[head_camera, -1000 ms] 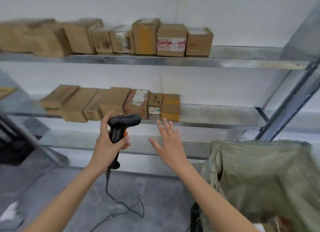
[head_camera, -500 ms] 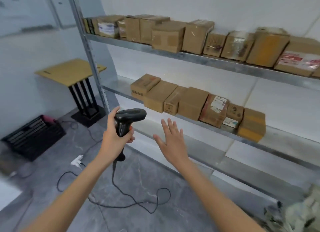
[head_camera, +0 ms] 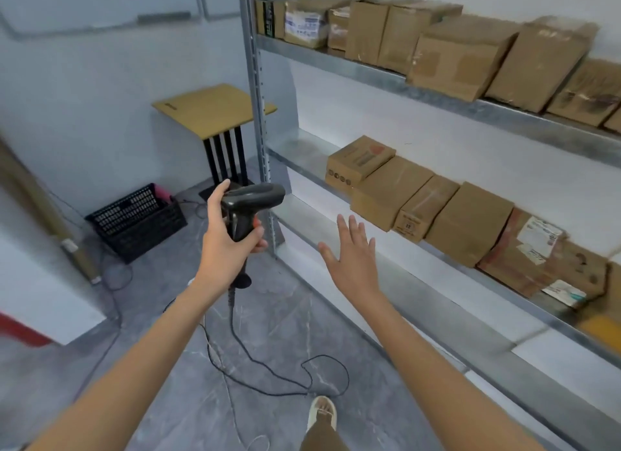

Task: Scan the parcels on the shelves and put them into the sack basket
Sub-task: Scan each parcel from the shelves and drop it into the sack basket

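My left hand (head_camera: 225,245) grips a black handheld scanner (head_camera: 250,202) upright by its handle, its cable trailing to the floor. My right hand (head_camera: 353,259) is empty, fingers spread, held in front of the middle shelf (head_camera: 470,277), just below and left of the nearest parcels. Several brown cardboard parcels (head_camera: 389,190) line that shelf, the leftmost parcel (head_camera: 358,159) stacked on another. More parcels (head_camera: 460,52) sit on the upper shelf (head_camera: 369,69). The sack basket is out of view.
A metal shelf upright (head_camera: 257,114) stands just behind the scanner. A small wooden table (head_camera: 208,109) and a black plastic crate (head_camera: 137,217) stand at the left wall. The scanner cable (head_camera: 268,373) loops on the grey floor by my shoe (head_camera: 322,412).
The view has swung left along the shelves; the green sack has left the frame at the right. Both hands keep their poses, scanner held, right hand open.
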